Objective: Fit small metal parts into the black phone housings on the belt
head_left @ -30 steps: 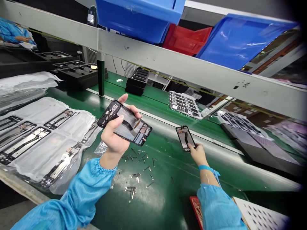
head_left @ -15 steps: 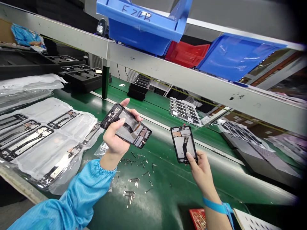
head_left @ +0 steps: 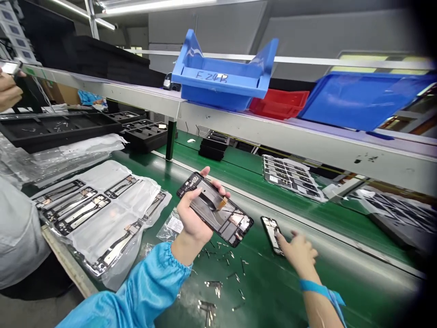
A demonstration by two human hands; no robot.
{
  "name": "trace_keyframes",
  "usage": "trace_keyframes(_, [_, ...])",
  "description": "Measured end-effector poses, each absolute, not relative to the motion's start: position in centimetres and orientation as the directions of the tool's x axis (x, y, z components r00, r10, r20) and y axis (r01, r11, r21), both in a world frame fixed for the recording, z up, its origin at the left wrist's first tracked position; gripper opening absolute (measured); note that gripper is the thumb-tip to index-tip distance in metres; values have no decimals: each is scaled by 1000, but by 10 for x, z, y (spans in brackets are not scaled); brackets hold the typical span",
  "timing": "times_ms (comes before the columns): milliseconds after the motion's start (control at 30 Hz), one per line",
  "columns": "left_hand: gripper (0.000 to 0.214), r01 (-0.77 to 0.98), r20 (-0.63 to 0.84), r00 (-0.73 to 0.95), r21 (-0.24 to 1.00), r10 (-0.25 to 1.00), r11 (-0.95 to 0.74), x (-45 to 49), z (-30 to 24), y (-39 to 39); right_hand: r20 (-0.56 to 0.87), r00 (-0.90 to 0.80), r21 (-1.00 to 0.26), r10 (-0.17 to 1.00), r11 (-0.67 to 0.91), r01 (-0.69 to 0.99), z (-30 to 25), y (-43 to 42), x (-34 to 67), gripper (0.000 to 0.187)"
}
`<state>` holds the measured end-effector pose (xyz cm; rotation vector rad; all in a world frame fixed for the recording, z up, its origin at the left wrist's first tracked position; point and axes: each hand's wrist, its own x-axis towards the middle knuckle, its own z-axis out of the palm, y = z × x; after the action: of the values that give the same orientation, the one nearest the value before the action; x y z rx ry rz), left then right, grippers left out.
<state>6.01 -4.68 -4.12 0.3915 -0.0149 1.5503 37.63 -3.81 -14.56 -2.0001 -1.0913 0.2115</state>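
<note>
a phone frame [head_left: 215, 210] is gripped by its long edges in the left hand [head_left: 194, 217], raised clear above the green belt [head_left: 273, 282]. a second phone frame [head_left: 272, 233] lies flat on the belt, touched at its near edge by the right hand [head_left: 297, 255], fingers spread, not closed around it. small metal parts [head_left: 218, 284] are scattered beneath. bagged frames [head_left: 102, 214] are noted along the left edge.

Two phone frames, one held, one on the belt

The larger frame [head_left: 215, 209] is black with a silver inner plate and an orange tab near its middle; it sits tilted between the left thumb and fingertips, open side up. The smaller frame [head_left: 272, 228] lies flat on the green belt [head_left: 273, 282], under the right fingertips.
</note>
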Motion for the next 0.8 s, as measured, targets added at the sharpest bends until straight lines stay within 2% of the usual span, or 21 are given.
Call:
trace_keyframes(100, [45, -951, 302, -70, 267, 951, -155, 67, -45, -51, 389, 525, -770, 757, -46, 636, -121, -65, 321, 48])
trace_keyframes(133, [43, -935, 333, -122, 276, 935, -221, 70, -47, -54, 479, 482, -765, 733, 80, 639, -113, -77, 300, 44])
trace_keyframes(200, [39, -899, 398, -209, 281, 893, -336, 76, -49, -61, 744, 325, -623, 584, 430, 653, -96, -100, 258, 23])
trace_keyframes(233, [38, -886, 426, -235, 276, 874, -373, 79, -50, -65, 808, 231, -535, 542, 509, 675, -89, -110, 240, 14])
trace_keyframes(333, [35, -876, 489, -241, 263, 838, -405, 86, -55, -77, 846, 168, -470, 506, 557, 685, -75, -122, 207, 13])
trace_keyframes(500, [36, -893, 582, -167, 252, 796, -372, 92, -62, -83, 878, 206, -439, 432, 553, 708, -76, -118, 203, 8])
trace_keyframes(600, [37, -879, 618, -161, 265, 769, -397, 93, -65, -84, 849, 251, -498, 465, 546, 674, -77, -118, 206, 2])
trace_keyframes(800, [38, -814, 719, -157, 294, 677, -501, 94, -69, -91, 781, 302, -596, 547, 508, 622, -76, -122, 204, 14])
